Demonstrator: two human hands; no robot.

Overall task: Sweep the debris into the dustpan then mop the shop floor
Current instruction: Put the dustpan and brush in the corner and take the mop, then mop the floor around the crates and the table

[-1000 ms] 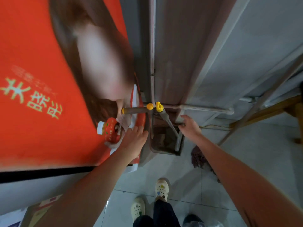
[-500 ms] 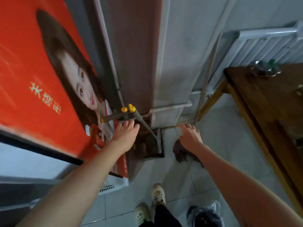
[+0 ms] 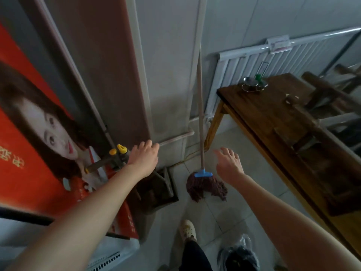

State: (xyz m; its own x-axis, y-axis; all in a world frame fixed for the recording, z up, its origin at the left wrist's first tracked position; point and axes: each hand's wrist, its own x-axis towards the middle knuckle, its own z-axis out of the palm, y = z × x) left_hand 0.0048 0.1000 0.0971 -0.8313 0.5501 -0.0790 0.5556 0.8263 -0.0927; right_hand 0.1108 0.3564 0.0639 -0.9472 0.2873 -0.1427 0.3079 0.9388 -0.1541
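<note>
Mop [image 3: 201, 114] leans on the wall at 12 o'clock, string head on the tiles. Likely floppy and bottom-heavy, so grip the stiff shaft mid-length. Dustpan [image 3: 163, 189] sits at the mop head's 9 o'clock and looks rigid. Right hand [image 3: 229, 164] at the shaft's 3 o'clock, fingers spread, empty. Left hand [image 3: 143, 158] beside the yellow-capped handles [image 3: 118, 152], fingers loose, empty.

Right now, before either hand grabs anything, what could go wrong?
The wooden-handled mop only leans on the grey wall; the open right hand could knock it toward the wooden table. The open left hand is by the yellow-capped handles above the dark dustpan; a bump might topple it. The black plastic bag beside the white shoe is a trip hazard.
</note>
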